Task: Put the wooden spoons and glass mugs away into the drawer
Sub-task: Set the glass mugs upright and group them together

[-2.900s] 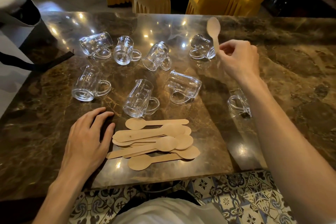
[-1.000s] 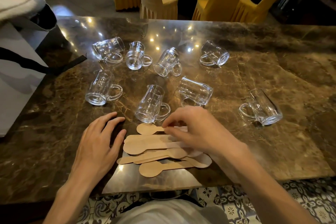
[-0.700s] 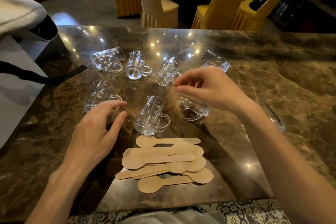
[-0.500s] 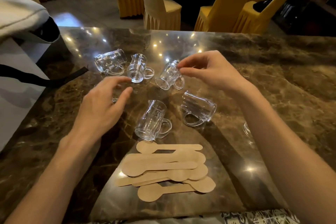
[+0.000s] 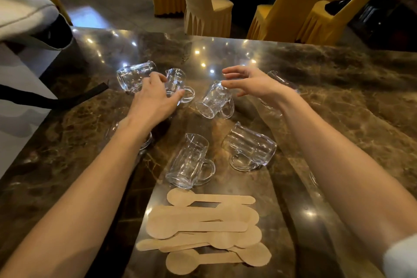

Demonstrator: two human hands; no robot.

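Both hands have left the wooden spoons and reached out to the far row of glass mugs. The left hand lies over the second mug from the left, thumb by its handle, fingers across its far side; whether it has closed on the glass I cannot tell. The right hand is spread wide and holds nothing, one fingertip just at the base of the tilted mug. That mug lies on its side down and left of the right palm, base at the fingertip, mouth toward the person, handle on the right, so the right hand is the nearer one. The spoons sit stacked by the near edge of the tabletop; no drawer is in view
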